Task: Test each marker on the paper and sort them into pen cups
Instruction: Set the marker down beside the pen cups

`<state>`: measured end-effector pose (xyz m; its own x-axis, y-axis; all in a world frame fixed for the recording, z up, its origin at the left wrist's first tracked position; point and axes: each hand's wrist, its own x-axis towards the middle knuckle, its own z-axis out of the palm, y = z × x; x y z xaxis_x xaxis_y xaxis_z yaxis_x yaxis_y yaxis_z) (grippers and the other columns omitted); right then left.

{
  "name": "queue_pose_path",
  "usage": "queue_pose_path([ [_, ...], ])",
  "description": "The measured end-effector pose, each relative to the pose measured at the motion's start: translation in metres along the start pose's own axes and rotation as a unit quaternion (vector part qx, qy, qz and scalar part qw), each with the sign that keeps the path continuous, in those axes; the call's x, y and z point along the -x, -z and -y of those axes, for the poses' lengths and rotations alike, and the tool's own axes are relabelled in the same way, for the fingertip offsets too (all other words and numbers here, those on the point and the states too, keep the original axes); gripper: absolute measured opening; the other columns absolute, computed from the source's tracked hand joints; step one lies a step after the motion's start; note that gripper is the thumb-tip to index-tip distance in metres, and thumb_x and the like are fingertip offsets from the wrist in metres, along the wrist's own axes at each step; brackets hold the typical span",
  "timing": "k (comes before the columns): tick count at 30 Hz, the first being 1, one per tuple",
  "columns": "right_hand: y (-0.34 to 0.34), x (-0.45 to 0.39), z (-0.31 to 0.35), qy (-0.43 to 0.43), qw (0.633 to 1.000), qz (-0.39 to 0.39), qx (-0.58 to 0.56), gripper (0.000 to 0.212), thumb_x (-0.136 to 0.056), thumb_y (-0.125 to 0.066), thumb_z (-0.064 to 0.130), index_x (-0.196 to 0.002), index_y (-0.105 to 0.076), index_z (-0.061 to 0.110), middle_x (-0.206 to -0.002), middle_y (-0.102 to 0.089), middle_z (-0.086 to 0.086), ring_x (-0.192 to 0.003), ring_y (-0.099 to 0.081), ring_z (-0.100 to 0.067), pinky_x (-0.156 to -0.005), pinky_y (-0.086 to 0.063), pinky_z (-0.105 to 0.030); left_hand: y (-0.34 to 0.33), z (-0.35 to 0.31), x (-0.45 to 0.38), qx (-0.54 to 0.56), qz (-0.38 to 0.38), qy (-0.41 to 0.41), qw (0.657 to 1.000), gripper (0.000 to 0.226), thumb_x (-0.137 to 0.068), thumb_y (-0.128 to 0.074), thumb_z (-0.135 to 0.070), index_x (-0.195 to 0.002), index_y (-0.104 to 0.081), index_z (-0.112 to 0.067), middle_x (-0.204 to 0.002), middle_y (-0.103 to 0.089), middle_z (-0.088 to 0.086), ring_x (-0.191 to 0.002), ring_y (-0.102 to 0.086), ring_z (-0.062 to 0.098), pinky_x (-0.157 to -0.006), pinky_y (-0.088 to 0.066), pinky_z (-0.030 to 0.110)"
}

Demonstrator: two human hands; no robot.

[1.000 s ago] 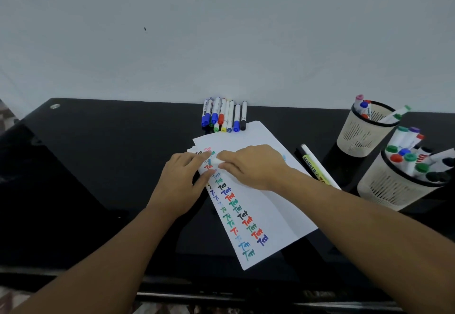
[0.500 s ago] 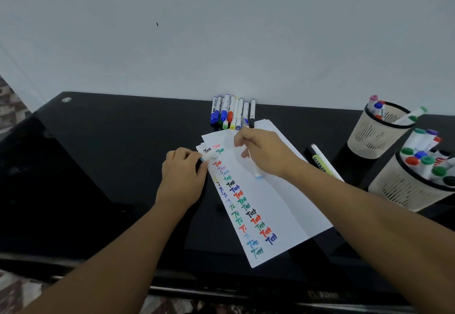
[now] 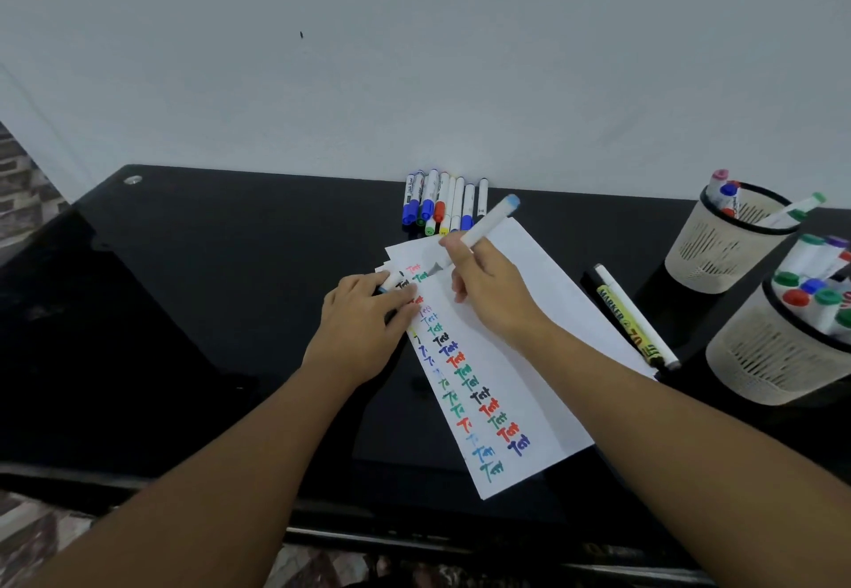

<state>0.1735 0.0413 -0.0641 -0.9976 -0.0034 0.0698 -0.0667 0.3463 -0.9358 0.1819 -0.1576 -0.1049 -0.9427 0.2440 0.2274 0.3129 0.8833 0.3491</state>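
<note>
White paper (image 3: 520,338) lies on the black table, covered with columns of coloured "Test" marks. My right hand (image 3: 492,292) grips a white marker with a light blue end (image 3: 488,221), its tip down on the top of the paper. My left hand (image 3: 364,325) rests on the paper's left edge and holds the marker's cap (image 3: 391,281). A row of several markers (image 3: 442,202) lies by the wall. Two mesh pen cups, the far cup (image 3: 723,249) and the near cup (image 3: 773,357), stand at the right holding markers.
A black and yellow marker and a white pen (image 3: 631,315) lie just right of the paper, between it and the cups. The white wall runs along the table's back edge. The table's front edge is near my forearms.
My hands pulled the cap off the marker. My right hand turned the marker tip-down onto the top of the paper, while my left hand stayed at the paper's edge with the cap.
</note>
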Motion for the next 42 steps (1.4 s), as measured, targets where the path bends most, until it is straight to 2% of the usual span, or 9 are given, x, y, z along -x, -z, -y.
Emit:
queue_pose_path([
  [3, -0.005, 0.004, -0.006, -0.005, 0.999, -0.033, 0.012, 0.035, -0.104, -0.051, 0.051, -0.117, -0.068, 0.023, -0.085, -0.067, 0.01, -0.079, -0.064, -0.005, -0.076, -0.047, -0.021, 0.0, 0.0, -0.001, -0.011, 0.008, 0.008, 1.0, 0.045, -0.103, -0.041, -0.055, -0.144, -0.054, -0.04, -0.155, -0.043, -0.003, -0.142, -0.027, 0.019, -0.117, -0.026, 0.044],
  [6, -0.006, 0.004, -0.013, 0.011, 0.999, -0.037, 0.014, 0.015, -0.102, -0.062, 0.037, -0.11, -0.068, 0.025, -0.088, -0.075, 0.008, -0.084, -0.07, -0.004, -0.082, -0.056, -0.024, 0.0, 0.0, -0.001, -0.012, 0.012, 0.014, 1.0, 0.047, -0.102, -0.041, -0.056, -0.145, -0.052, -0.039, -0.155, -0.043, -0.004, -0.143, -0.027, 0.018, -0.117, -0.025, 0.043],
  [9, -0.007, 0.005, -0.016, 0.019, 0.999, -0.031, 0.021, 0.014, -0.099, -0.068, 0.035, -0.11, -0.066, 0.026, -0.09, -0.075, 0.009, -0.089, -0.07, -0.006, -0.085, -0.058, -0.027, 0.001, -0.001, 0.0, -0.011, 0.016, 0.022, 1.0, 0.049, -0.102, -0.042, -0.056, -0.146, -0.052, -0.038, -0.156, -0.043, -0.005, -0.143, -0.027, 0.018, -0.117, -0.025, 0.043],
  [12, -0.008, 0.005, -0.014, 0.017, 0.999, -0.026, 0.044, 0.017, -0.1, -0.066, 0.037, -0.108, -0.066, 0.022, -0.089, -0.074, 0.007, -0.088, -0.069, -0.006, -0.083, -0.056, -0.027, 0.002, -0.001, -0.001, -0.01, 0.019, 0.025, 0.999, 0.049, -0.102, -0.042, -0.056, -0.147, -0.051, -0.037, -0.156, -0.042, -0.005, -0.143, -0.027, 0.018, -0.117, -0.025, 0.043],
  [15, -0.009, 0.004, -0.011, -0.016, 0.998, -0.019, 0.065, 0.032, -0.103, -0.058, 0.046, -0.107, -0.066, 0.015, -0.094, -0.072, 0.002, -0.088, -0.068, -0.01, -0.079, -0.053, -0.028, 0.003, -0.001, -0.001, -0.009, 0.02, 0.025, 0.999, 0.05, -0.102, -0.043, -0.056, -0.146, -0.052, -0.036, -0.156, -0.043, -0.004, -0.143, -0.028, 0.019, -0.117, -0.026, 0.044],
  [20, -0.009, 0.002, -0.015, 0.007, 0.997, 0.004, 0.074, 0.018, -0.107, -0.053, 0.037, -0.105, -0.064, 0.023, -0.101, -0.067, 0.014, -0.099, -0.063, -0.006, -0.09, -0.05, -0.029, 0.002, -0.002, -0.001, -0.006, 0.02, 0.025, 0.999, 0.049, -0.102, -0.043, -0.056, -0.146, -0.052, -0.036, -0.155, -0.043, -0.005, -0.142, -0.028, 0.017, -0.117, -0.026, 0.042],
  [30, -0.011, 0.0, -0.019, 0.026, 0.994, 0.016, 0.108, 0.009, -0.106, -0.055, 0.035, -0.107, -0.062, 0.029, -0.102, -0.068, 0.013, -0.1, -0.064, -0.008, -0.096, -0.054, -0.042, 0.002, -0.002, 0.0, -0.002, 0.017, 0.025, 1.0, 0.049, -0.102, -0.044, -0.055, -0.146, -0.053, -0.036, -0.154, -0.044, -0.005, -0.141, -0.028, 0.016, -0.116, -0.025, 0.041],
  [36, -0.013, 0.0, -0.019, 0.015, 0.992, 0.0, 0.123, 0.019, -0.106, -0.053, 0.037, -0.114, -0.062, 0.023, -0.103, -0.069, 0.008, -0.099, -0.066, -0.01, -0.097, -0.055, -0.041, 0.003, -0.003, 0.001, -0.004, 0.022, 0.028, 0.999, 0.048, -0.102, -0.044, -0.056, -0.146, -0.052, -0.037, -0.155, -0.043, -0.006, -0.141, -0.027, 0.016, -0.117, -0.024, 0.041],
  [42, -0.011, 0.001, -0.015, 0.016, 0.991, 0.007, 0.135, 0.018, -0.107, -0.052, 0.037, -0.112, -0.062, 0.023, -0.102, -0.069, 0.007, -0.097, -0.066, -0.011, -0.093, -0.056, -0.041, 0.005, -0.003, 0.0, -0.007, 0.019, 0.028, 0.999, 0.048, -0.102, -0.044, -0.055, -0.146, -0.052, -0.037, -0.155, -0.043, -0.005, -0.142, -0.028, 0.017, -0.117, -0.025, 0.041],
])
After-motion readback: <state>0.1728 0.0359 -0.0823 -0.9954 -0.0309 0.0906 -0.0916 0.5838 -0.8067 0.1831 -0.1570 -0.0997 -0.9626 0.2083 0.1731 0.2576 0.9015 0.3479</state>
